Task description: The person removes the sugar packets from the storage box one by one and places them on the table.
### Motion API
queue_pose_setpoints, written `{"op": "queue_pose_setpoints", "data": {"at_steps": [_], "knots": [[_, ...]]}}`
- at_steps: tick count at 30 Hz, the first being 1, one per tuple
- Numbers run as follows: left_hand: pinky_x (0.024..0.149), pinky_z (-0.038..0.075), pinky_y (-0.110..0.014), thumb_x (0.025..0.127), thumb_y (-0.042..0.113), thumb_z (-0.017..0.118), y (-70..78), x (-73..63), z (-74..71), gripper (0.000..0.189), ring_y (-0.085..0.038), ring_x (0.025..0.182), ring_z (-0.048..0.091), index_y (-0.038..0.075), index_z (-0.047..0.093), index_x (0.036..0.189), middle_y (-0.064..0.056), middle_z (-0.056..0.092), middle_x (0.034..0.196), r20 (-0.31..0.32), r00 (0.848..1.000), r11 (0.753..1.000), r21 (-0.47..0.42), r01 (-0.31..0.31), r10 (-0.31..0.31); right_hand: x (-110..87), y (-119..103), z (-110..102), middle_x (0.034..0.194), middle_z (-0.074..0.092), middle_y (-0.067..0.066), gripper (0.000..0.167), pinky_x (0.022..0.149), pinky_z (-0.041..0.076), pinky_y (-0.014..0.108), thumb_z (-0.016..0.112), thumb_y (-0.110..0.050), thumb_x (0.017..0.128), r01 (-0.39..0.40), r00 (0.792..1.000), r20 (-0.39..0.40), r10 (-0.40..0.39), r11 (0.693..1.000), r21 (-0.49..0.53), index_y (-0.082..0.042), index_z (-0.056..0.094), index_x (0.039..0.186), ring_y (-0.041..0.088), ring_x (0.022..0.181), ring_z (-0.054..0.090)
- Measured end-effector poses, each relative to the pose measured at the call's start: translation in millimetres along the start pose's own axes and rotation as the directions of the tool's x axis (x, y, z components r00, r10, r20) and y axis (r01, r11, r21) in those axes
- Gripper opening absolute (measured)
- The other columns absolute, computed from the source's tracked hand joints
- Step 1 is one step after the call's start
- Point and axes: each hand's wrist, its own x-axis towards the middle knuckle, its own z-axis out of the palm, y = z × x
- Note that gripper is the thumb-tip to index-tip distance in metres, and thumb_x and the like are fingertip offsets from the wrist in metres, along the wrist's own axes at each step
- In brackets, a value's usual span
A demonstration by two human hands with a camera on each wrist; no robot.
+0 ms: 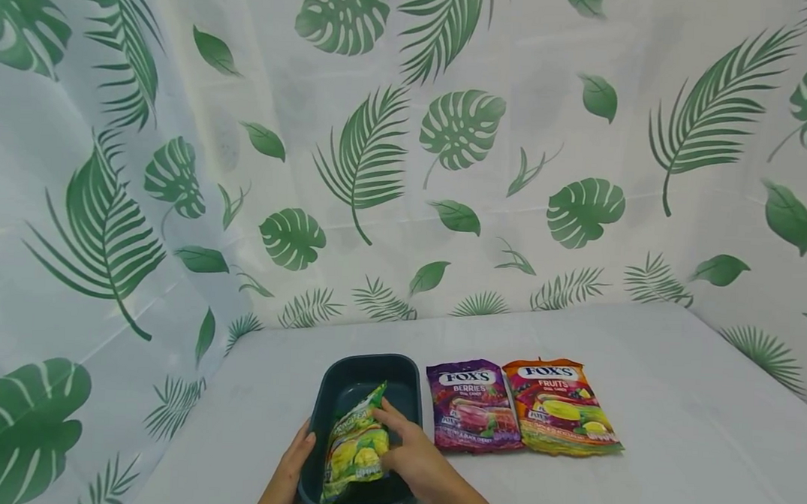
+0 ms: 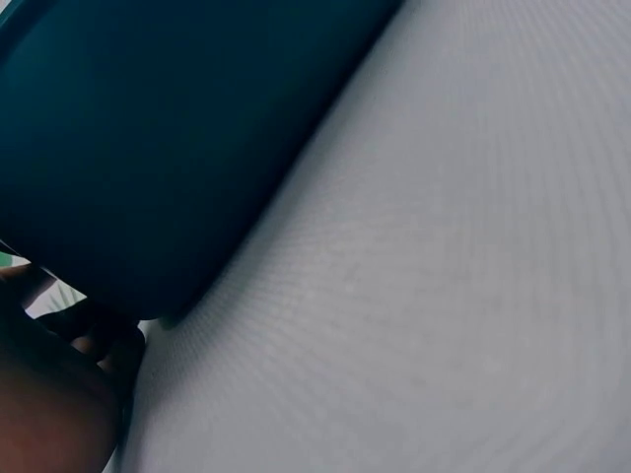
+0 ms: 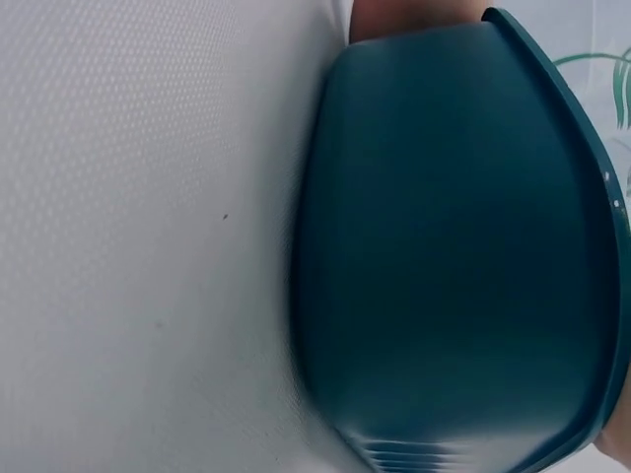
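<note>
A dark teal plastic bin (image 1: pixel 404 366) stands on the table, and a green candy bag (image 1: pixel 357 449) with yellow fruit pictures leans inside it. My right hand (image 1: pixel 424 463) reaches over the bin's right rim and grips the bag's right edge between thumb and fingers. Against the outer left wall rests my left hand (image 1: pixel 290 465), its fingers lying along the side. The left wrist view shows part of that hand, dark, near the corner of the bin (image 2: pixel 177 148). In the right wrist view the bin's outer wall (image 3: pixel 454 236) hides the bag.
Right of the bin lie a purple Fox's Berries candy bag (image 1: pixel 474 409) and an orange Fox's Fruits candy bag (image 1: pixel 562 409), side by side. A white cover spreads over the table (image 1: pixel 679 444). Behind hangs a white curtain (image 1: pixel 497 271) with green leaf prints.
</note>
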Motion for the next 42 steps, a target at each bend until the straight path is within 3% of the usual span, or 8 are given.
{"op": "queue_pose_setpoints", "data": {"at_steps": [5, 10, 15, 24, 30, 34, 42], "knots": [[0.105, 0.016, -0.061, 0.099, 0.046, 0.025, -1.8, 0.8, -0.7, 0.072, -0.048, 0.134, 0.007, -0.002, -0.002, 0.145, -0.030, 0.000, 0.148, -0.005, 1.000, 1.000, -0.003, 0.001, -0.001, -0.6, -1.2, -0.7, 0.153, 0.006, 0.015, 0.075, 0.102, 0.033, 0.051, 0.047, 0.020, 0.067, -0.012, 1.000, -0.010, 0.012, 0.999, 0.034, -0.001, 0.037, 0.138, 0.048, 0.135, -0.003], [0.105, 0.016, -0.062, 0.099, 0.043, 0.024, -2.9, -0.2, -0.4, 0.070, -0.048, 0.134, 0.007, -0.003, -0.001, 0.145, -0.031, 0.002, 0.148, -0.022, 1.000, 1.000, 0.010, -0.009, 0.009, -2.2, -0.5, -3.1, 0.153, 0.000, 0.017, 0.075, 0.099, 0.041, 0.042, 0.046, 0.020, 0.069, -0.021, 0.999, 0.032, 0.017, 0.989, 0.148, 0.002, 0.031, 0.140, 0.046, 0.135, 0.006], [0.104, 0.011, -0.065, 0.099, 0.045, 0.026, -0.5, 1.5, 1.3, 0.071, -0.048, 0.134, 0.004, -0.002, 0.001, 0.145, -0.029, 0.002, 0.149, -0.051, 0.999, 0.999, 0.031, 0.005, -0.003, -3.0, -2.9, -7.6, 0.152, -0.006, 0.019, 0.072, 0.106, 0.032, 0.045, 0.043, 0.021, 0.073, -0.045, 0.999, 0.041, 0.036, 0.966, 0.253, 0.005, 0.025, 0.141, 0.040, 0.134, 0.016], [0.104, 0.011, -0.065, 0.097, 0.050, 0.029, 6.6, 5.7, 3.4, 0.074, -0.047, 0.135, 0.004, 0.001, 0.003, 0.146, -0.027, 0.003, 0.150, -0.059, 0.998, 1.000, 0.031, 0.004, -0.002, -5.8, -11.4, -15.8, 0.152, -0.009, 0.018, 0.072, 0.108, 0.029, 0.039, 0.041, 0.021, 0.074, -0.043, 0.998, 0.055, 0.026, 0.937, 0.347, 0.006, 0.021, 0.142, 0.034, 0.136, 0.006], [0.104, 0.013, -0.064, 0.098, 0.045, 0.027, 3.9, 3.1, 1.6, 0.070, -0.047, 0.135, 0.005, 0.001, 0.001, 0.146, -0.029, 0.002, 0.149, -0.036, 0.999, 0.999, 0.021, -0.026, 0.026, -10.8, -19.3, -16.9, 0.153, -0.010, 0.015, 0.070, 0.106, 0.033, 0.036, 0.041, 0.019, 0.078, -0.055, 0.994, 0.109, 0.010, 0.907, 0.417, 0.005, 0.019, 0.143, 0.026, 0.126, 0.026], [0.106, 0.018, -0.059, 0.099, 0.042, 0.025, 1.2, 0.8, 0.6, 0.068, -0.046, 0.135, 0.010, 0.001, -0.001, 0.146, -0.030, 0.003, 0.148, -0.015, 0.999, 0.999, -0.014, -0.038, 0.038, -14.9, -24.4, -14.5, 0.153, -0.011, 0.014, 0.069, 0.106, 0.032, 0.037, 0.042, 0.018, 0.079, -0.055, 0.991, 0.137, -0.005, 0.901, 0.430, 0.004, 0.021, 0.143, 0.024, 0.125, 0.029], [0.104, 0.023, -0.058, 0.099, 0.045, 0.025, -1.4, -1.1, 1.5, 0.070, -0.048, 0.133, 0.013, 0.000, 0.001, 0.146, -0.031, 0.005, 0.148, -0.020, 0.999, 1.000, 0.000, -0.031, 0.031, -22.6, -29.2, -11.8, 0.154, -0.006, 0.014, 0.069, 0.107, 0.032, 0.037, 0.044, 0.016, 0.079, -0.048, 0.991, 0.133, -0.007, 0.912, 0.406, 0.002, 0.022, 0.143, 0.026, 0.126, 0.028]]}}
